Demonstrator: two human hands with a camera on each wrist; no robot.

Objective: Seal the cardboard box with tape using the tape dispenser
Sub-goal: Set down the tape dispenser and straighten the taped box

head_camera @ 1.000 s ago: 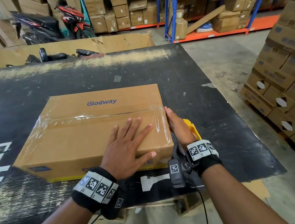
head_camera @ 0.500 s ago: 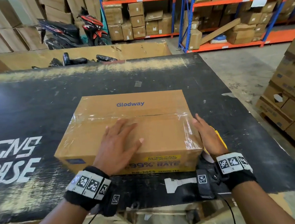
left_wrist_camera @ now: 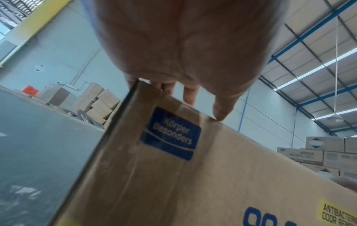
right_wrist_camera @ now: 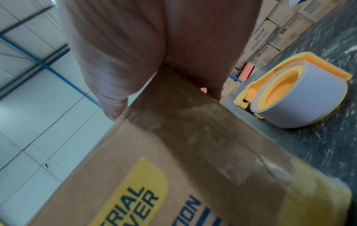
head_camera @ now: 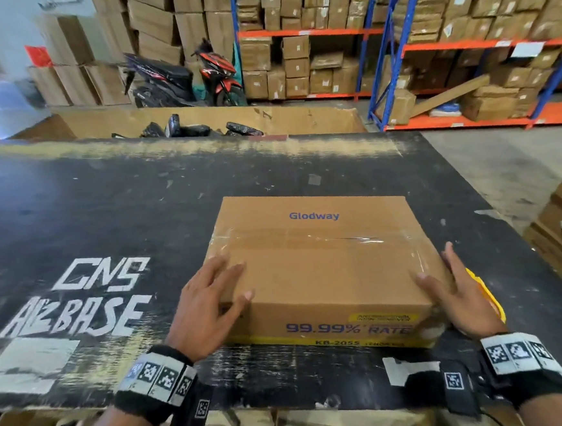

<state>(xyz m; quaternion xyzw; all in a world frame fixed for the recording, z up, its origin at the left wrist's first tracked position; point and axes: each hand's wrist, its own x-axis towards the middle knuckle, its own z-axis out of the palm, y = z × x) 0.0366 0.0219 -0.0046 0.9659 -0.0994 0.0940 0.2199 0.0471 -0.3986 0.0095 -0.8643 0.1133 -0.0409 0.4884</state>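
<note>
My box point(head_camera: 317, 263) sits on the black tabletop point(head_camera: 104, 210), near the edge next to me. A strip of clear tape point(head_camera: 308, 239) runs across the top of the box, just under the blue word "Glodway", and goes down over both ends.

My left hand point(head_camera: 210, 309) is on the near left corner of the box. My fingers point(head_camera: 225, 272) are spread and flat on the top, and my thumb point(head_camera: 242, 300) lies on the top by the near edge. From the left wrist view, my fingertips point(left_wrist_camera: 220, 113) touch the top edge, above a blue label point(left_wrist_camera: 171, 137) on the side of the box. I am not gripping anything with this hand. It only rests and presses.

My right hand point(head_camera: 460, 292) is on the near right corner of the box. It is open too. My thumb point(head_camera: 428, 282) lies on top and my fingers point(head_camera: 453, 259) reach along the right end, where the tape comes down. The right wrist view shows my palm point(right_wrist_camera: 154, 45) right against that corner.

The yellow tape dispenser point(right_wrist_camera: 289, 93) lies on the tabletop just beside the right end of the box. The roll point(right_wrist_camera: 309, 99) in it is grey. Neither hand touches it. In the head view I see only a yellow bit point(head_camera: 484, 289) of it behind my right hand.

White letters point(head_camera: 87, 295) are painted on the tabletop, left of the box.
</note>
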